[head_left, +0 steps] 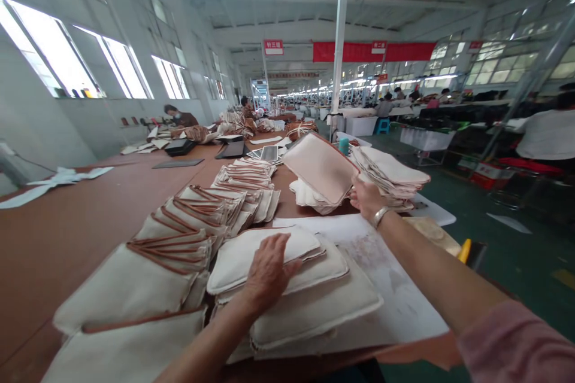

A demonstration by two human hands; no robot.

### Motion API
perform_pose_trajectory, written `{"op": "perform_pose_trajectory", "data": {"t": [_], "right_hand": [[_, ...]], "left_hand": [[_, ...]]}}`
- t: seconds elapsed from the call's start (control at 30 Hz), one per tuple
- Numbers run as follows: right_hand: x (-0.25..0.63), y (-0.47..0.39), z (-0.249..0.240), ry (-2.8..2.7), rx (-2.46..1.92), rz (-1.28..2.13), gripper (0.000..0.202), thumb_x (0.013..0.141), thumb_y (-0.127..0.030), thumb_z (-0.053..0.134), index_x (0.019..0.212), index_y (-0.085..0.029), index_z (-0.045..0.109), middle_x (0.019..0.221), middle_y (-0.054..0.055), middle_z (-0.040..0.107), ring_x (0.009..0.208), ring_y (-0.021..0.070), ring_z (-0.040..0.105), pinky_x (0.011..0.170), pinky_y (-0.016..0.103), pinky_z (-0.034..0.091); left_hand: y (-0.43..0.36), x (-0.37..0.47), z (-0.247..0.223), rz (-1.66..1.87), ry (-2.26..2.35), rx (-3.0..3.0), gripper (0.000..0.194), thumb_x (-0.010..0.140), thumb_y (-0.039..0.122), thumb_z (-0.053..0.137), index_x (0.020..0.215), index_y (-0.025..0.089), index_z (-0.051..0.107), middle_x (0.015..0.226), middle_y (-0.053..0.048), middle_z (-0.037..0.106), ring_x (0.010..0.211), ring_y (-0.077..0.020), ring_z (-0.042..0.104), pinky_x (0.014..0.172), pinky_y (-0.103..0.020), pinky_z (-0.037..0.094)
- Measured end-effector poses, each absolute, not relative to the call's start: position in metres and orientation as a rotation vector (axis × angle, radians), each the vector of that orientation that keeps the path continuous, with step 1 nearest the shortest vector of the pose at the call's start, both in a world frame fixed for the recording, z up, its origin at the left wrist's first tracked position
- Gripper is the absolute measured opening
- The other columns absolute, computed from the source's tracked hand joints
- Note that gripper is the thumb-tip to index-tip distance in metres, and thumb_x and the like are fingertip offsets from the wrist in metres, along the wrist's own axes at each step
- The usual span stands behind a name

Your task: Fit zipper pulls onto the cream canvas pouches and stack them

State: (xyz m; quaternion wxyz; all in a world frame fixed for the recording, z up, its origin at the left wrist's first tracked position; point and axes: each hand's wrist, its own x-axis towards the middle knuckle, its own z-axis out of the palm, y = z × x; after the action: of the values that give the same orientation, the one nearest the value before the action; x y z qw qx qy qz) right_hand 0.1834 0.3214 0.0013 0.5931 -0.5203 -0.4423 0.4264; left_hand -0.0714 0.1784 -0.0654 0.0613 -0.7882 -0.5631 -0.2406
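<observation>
My right hand (366, 196), reaching forward, pinches the near corner of a cream fabric panel (320, 169) with rounded corners and a brown edge. The panel is tilted up above a low pile of similar cream pieces (309, 194). My left hand (271, 269) lies with its fingers stretched out on a stack of cream padded fabric pieces (314, 305) close in front of me. Left of that stack, a long row of cream pieces with brown edging (135, 281) overlaps and runs away along the table. A taller pile of cream panels (390, 170) stands just beyond my right hand.
A white sheet (404, 287) covers the brown table (112, 209) at the near right. A teal thread spool (344, 145) stands behind the piles. Dark flat pieces (177, 163) lie further back. A person (179, 116) sits at the far left; a metal post (339, 42) rises ahead.
</observation>
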Motion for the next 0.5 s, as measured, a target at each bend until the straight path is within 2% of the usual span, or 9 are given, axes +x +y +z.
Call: {"op": "perform_pose_trajectory", "data": {"t": [0.07, 0.17, 0.23, 0.33, 0.5], "right_hand": [[0.177, 0.307, -0.035, -1.024, -1.307, 1.074, 0.027, 0.097, -0.030, 0.060, 0.120, -0.015, 0.060, 0.116, 0.008, 0.064, 0.094, 0.0217, 0.066, 0.079, 0.040, 0.058], [0.167, 0.268, -0.077, -1.098, -1.359, 1.192, 0.022, 0.096, -0.028, 0.061, 0.113, -0.014, 0.062, 0.109, 0.007, 0.066, 0.088, 0.0195, 0.067, 0.075, 0.037, 0.058], [0.166, 0.242, -0.091, -1.158, -1.346, 1.237, 0.018, 0.095, -0.026, 0.062, 0.106, -0.013, 0.064, 0.101, 0.005, 0.068, 0.083, 0.0180, 0.067, 0.071, 0.034, 0.058], [0.175, 0.219, -0.090, -1.189, -1.310, 1.243, 0.014, 0.095, -0.024, 0.059, 0.104, -0.014, 0.063, 0.099, 0.006, 0.069, 0.084, 0.0178, 0.068, 0.068, 0.030, 0.057], [0.189, 0.205, -0.079, -1.236, -1.295, 1.260, 0.021, 0.097, -0.034, 0.051, 0.107, -0.017, 0.059, 0.101, 0.008, 0.070, 0.083, 0.0180, 0.070, 0.066, 0.028, 0.058]], "left_hand": [[0.192, -0.065, -0.087, -0.575, -1.703, -2.487, 0.032, 0.083, 0.034, 0.069, 0.112, 0.023, 0.061, 0.111, -0.008, 0.065, 0.101, -0.0260, 0.060, 0.086, -0.038, 0.049], [0.203, -0.059, -0.097, -0.423, -1.739, -2.535, 0.010, 0.087, 0.027, 0.063, 0.096, 0.023, 0.065, 0.096, -0.006, 0.067, 0.092, -0.0249, 0.062, 0.080, -0.036, 0.047], [0.208, -0.061, -0.092, -0.379, -1.771, -2.530, 0.009, 0.091, 0.025, 0.057, 0.090, 0.021, 0.065, 0.090, -0.007, 0.066, 0.088, -0.0245, 0.062, 0.077, -0.035, 0.047], [0.206, -0.071, -0.074, -0.396, -1.789, -2.510, 0.017, 0.097, 0.025, 0.047, 0.095, 0.020, 0.064, 0.093, -0.008, 0.066, 0.088, -0.0243, 0.062, 0.076, -0.035, 0.046], [0.154, -0.084, -0.060, -0.462, -1.603, -2.657, 0.023, 0.100, 0.022, 0.040, 0.112, 0.022, 0.060, 0.111, -0.007, 0.066, 0.103, -0.0213, 0.059, 0.091, -0.034, 0.043]]}}
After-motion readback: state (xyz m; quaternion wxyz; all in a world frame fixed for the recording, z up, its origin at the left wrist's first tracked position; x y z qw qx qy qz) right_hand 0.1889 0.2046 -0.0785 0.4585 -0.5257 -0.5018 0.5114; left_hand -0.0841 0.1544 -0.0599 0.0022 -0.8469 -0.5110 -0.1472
